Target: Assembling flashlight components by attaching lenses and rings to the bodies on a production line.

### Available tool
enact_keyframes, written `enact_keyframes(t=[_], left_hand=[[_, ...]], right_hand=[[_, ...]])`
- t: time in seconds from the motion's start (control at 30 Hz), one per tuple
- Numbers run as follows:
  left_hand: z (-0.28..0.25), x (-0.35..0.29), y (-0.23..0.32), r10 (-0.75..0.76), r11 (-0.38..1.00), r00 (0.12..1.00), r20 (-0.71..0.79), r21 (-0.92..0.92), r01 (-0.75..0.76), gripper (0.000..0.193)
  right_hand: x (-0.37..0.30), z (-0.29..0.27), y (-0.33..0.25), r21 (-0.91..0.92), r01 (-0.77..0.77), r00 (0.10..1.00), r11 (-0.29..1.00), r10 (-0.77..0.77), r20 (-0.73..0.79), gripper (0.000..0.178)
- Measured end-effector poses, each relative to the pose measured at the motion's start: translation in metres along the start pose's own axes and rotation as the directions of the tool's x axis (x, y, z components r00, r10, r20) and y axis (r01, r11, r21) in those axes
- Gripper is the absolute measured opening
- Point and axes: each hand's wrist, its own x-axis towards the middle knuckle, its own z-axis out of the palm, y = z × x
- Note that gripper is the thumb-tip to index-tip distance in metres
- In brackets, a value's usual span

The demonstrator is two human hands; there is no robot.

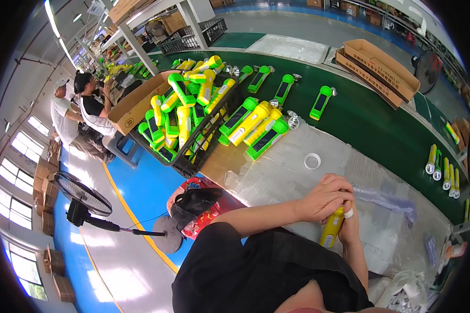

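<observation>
In front of my body I hold a yellow flashlight (330, 232), tilted, with its upper end covered by my fingers. My left hand (326, 198) is closed over that top end. Below and to its right, my right hand (348, 227) wraps round the flashlight's side; a small white band (349, 213) shows at one of its fingers. Just beyond my hands a white ring (312, 161) lies on the plastic-covered worktop (277, 180). Several yellow and green flashlights (253, 124) lie in a group farther off, some with round lamp heads hanging loose at their ends.
A black crate (185, 166) heaped with flashlights stands at the left. Beyond the worktop runs a green conveyor belt (360, 125) carrying spaced-out flashlights. Crumpled clear plastic (386, 201) lies right of my hands. Cardboard trays (378, 70), a standing fan (83, 195) and two people are farther away.
</observation>
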Motion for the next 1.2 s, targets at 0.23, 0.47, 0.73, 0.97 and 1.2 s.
enact_keyframes(t=[0.23,0.47,0.73,0.97,1.2], left_hand=[[-0.003,-0.006,-0.005,0.069,0.996,0.995,-0.066,0.061,-0.065,0.029],[-0.001,-0.004,-0.006,0.166,0.986,0.980,-0.106,0.019,-0.165,0.028],[-0.007,-0.007,-0.015,0.205,0.976,0.978,0.046,0.063,-0.207,0.033],[-0.118,-0.018,-0.007,0.190,0.811,0.925,-0.329,0.584,0.041,0.055],[-0.245,-0.068,-0.005,0.255,0.184,0.742,-0.620,0.784,0.593,0.054]], right_hand=[[0.001,0.010,0.009,0.039,-0.022,0.990,0.999,0.027,-0.139,0.050],[0.004,-0.004,0.005,0.055,-0.034,0.999,0.998,0.033,0.009,0.059],[0.006,0.002,0.000,0.071,-0.035,0.999,0.997,0.033,0.018,0.061],[0.016,-0.032,-0.033,-0.093,0.463,0.854,0.881,-0.472,-0.220,0.049],[-0.001,-0.078,-0.001,-0.338,0.473,0.753,0.814,-0.572,-0.324,0.046]])
